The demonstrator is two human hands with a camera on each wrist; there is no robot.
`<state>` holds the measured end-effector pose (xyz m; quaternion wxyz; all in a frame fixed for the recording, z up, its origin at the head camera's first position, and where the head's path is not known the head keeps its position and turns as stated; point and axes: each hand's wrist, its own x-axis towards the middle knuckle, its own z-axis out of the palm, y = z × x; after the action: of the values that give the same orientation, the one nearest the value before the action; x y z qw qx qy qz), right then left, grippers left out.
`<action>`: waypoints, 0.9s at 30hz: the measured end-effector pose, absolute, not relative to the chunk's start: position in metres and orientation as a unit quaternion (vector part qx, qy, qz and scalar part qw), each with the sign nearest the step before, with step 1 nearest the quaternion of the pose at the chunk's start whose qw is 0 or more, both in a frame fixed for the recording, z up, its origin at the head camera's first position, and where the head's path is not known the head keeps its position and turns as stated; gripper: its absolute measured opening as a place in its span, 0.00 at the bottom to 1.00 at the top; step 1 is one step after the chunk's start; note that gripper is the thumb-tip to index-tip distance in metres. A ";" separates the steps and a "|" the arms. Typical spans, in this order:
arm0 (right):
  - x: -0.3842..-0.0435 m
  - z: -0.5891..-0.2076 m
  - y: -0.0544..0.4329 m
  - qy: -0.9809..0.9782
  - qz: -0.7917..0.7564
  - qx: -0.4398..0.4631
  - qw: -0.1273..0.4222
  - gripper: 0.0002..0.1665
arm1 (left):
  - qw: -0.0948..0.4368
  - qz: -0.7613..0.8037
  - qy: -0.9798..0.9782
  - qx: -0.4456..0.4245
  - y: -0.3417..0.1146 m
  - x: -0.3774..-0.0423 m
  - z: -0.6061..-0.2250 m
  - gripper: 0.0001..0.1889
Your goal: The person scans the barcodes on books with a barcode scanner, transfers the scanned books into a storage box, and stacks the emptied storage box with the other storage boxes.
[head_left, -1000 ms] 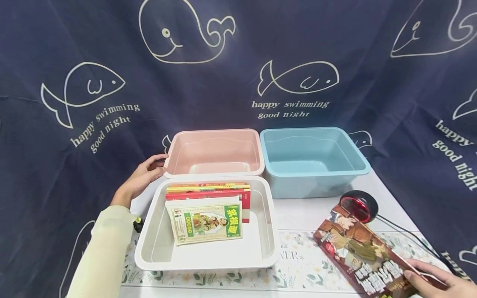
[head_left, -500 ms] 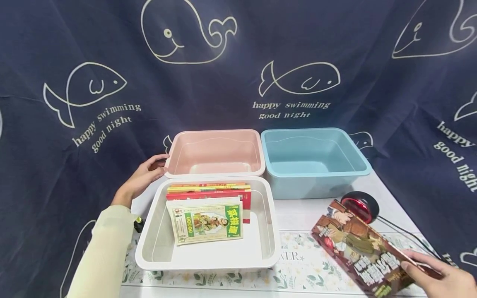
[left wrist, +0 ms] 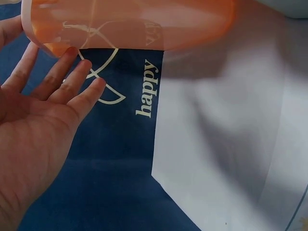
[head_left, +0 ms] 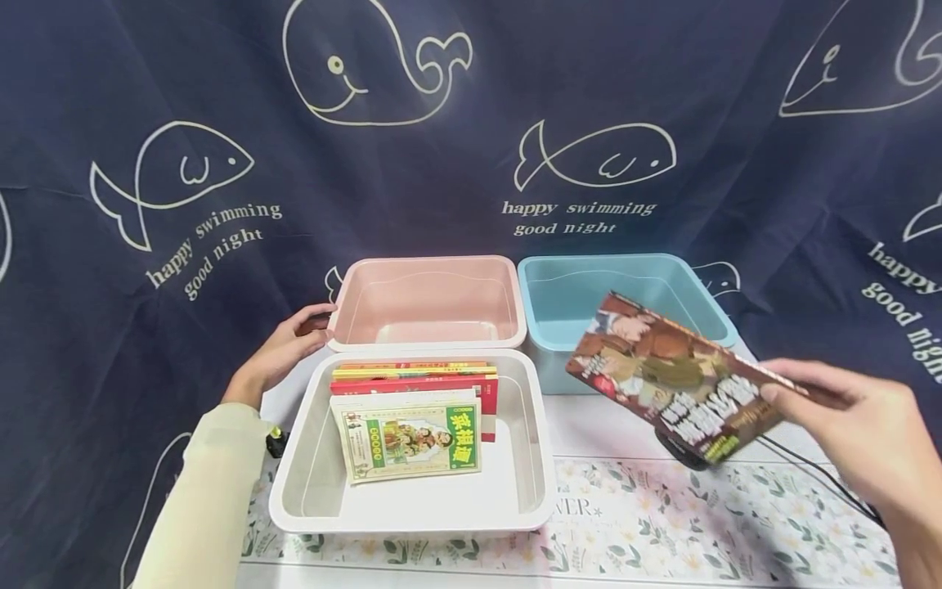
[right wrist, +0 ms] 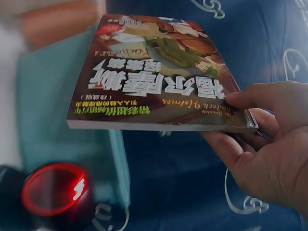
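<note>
Right wrist, unlike head: red ring (right wrist: 79,186); right hand (right wrist: 281,154) around book (right wrist: 159,72), left hand (left wrist: 41,120) loose at pink bin (head_left: 430,286).

A: Where is the left hand (head_left: 289,345) in the head view?
B: Between eight and nine o'clock; its fingers (left wrist: 92,94) are relaxed, a little spread, pointing toward two. The left forearm (head_left: 208,507), covered in pale yellow, slants down toward seven.
A: And the right hand (head_left: 864,421)?
B: Between three and four o'clock. Its thumb (right wrist: 252,95) and fingers pinch from opposite sides; the right wrist (head_left: 916,519) is bare, about four o'clock.
</note>
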<state>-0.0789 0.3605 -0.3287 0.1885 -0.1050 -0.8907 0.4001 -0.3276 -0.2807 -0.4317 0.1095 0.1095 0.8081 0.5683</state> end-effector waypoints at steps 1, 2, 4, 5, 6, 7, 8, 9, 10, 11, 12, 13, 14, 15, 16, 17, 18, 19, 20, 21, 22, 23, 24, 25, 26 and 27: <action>-0.087 -0.322 0.358 -0.890 0.406 -0.097 0.183 0.14 | 0.109 0.568 0.808 0.107 -0.281 -0.328 -0.432 0.32; -0.095 -0.315 0.355 -0.890 0.409 -0.089 0.182 0.14 | 0.110 0.569 0.808 0.106 -0.281 -0.328 -0.432 0.32; -0.110 -0.305 0.349 -0.893 0.406 -0.072 0.181 0.14 | 0.110 0.568 0.809 0.104 -0.282 -0.328 -0.433 0.32; -0.118 -0.301 0.346 -0.889 0.416 -0.063 0.180 0.13 | 0.110 0.568 0.810 0.102 -0.282 -0.329 -0.433 0.32; -0.126 -0.297 0.342 -0.885 0.427 -0.055 0.176 0.12 | 0.110 0.567 0.810 0.102 -0.282 -0.329 -0.433 0.32; -0.135 -0.293 0.339 -0.879 0.442 -0.048 0.170 0.11 | 0.111 0.568 0.809 0.102 -0.282 -0.329 -0.434 0.32; -0.143 -0.290 0.336 -0.874 0.457 -0.036 0.164 0.11 | 0.112 0.568 0.809 0.102 -0.282 -0.330 -0.434 0.32; -0.151 -0.287 0.332 -0.868 0.469 -0.027 0.159 0.12 | 0.112 0.567 0.809 0.103 -0.281 -0.330 -0.434 0.33; -0.159 -0.285 0.328 -0.858 0.490 -0.017 0.152 0.14 | 0.113 0.568 0.809 0.103 -0.281 -0.330 -0.434 0.33; -0.167 -0.282 0.323 -0.846 0.512 -0.007 0.146 0.17 | 0.113 0.569 0.808 0.103 -0.281 -0.331 -0.434 0.33; -0.175 -0.279 0.317 -0.839 0.527 0.001 0.139 0.17 | 0.114 0.569 0.808 0.103 -0.281 -0.330 -0.433 0.33; -0.182 -0.277 0.311 -0.834 0.535 0.008 0.136 0.18 | 0.114 0.569 0.808 0.102 -0.281 -0.330 -0.433 0.33; -0.190 -0.274 0.304 -0.828 0.545 0.017 0.133 0.18 | 0.113 0.571 0.807 0.101 -0.281 -0.330 -0.433 0.32; -0.197 -0.272 0.296 -0.825 0.550 0.020 0.130 0.18 | 0.114 0.571 0.807 0.100 -0.282 -0.330 -0.433 0.32; -0.204 -0.269 0.288 -0.827 0.547 0.020 0.123 0.17 | 0.115 0.573 0.806 0.098 -0.282 -0.330 -0.433 0.32; -0.211 -0.267 0.280 -0.826 0.550 0.024 0.119 0.15 | 0.116 0.573 0.805 0.098 -0.282 -0.330 -0.433 0.32; -0.217 -0.265 0.271 -0.827 0.550 0.031 0.113 0.14 | 0.117 0.573 0.805 0.098 -0.282 -0.330 -0.433 0.32; -0.223 -0.263 0.263 -0.829 0.547 0.039 0.110 0.12 | 0.118 0.574 0.804 0.097 -0.282 -0.330 -0.434 0.32; -0.229 -0.262 0.255 -0.827 0.550 0.048 0.106 0.12 | 0.119 0.575 0.803 0.097 -0.282 -0.330 -0.434 0.32; -0.234 -0.261 0.247 -0.828 0.549 0.056 0.101 0.12 | 0.120 0.574 0.804 0.097 -0.281 -0.330 -0.434 0.32; -0.240 -0.262 0.239 -0.825 0.552 0.065 0.099 0.13 | 0.120 0.574 0.804 0.097 -0.281 -0.330 -0.434 0.32; -0.245 -0.262 0.231 -0.816 0.565 0.076 0.096 0.14 | 0.119 0.574 0.804 0.099 -0.281 -0.330 -0.434 0.32; -0.251 -0.263 0.223 -0.815 0.566 0.082 0.095 0.15 | 0.119 0.575 0.803 0.098 -0.281 -0.330 -0.434 0.32; -0.257 -0.265 0.216 -0.816 0.564 0.086 0.096 0.15 | 0.118 0.576 0.803 0.099 -0.281 -0.330 -0.434 0.32; -0.263 -0.266 0.210 -0.816 0.562 0.089 0.097 0.15 | 0.118 0.577 0.802 0.099 -0.281 -0.330 -0.433 0.32; -0.269 -0.268 0.203 -0.817 0.562 0.091 0.095 0.15 | 0.118 0.578 0.801 0.100 -0.281 -0.330 -0.433 0.32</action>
<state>-0.2689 0.2030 -0.2680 0.0948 0.0907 -0.8167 0.5620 -0.3300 -0.2809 -0.4333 0.1182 0.0996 0.8015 0.5777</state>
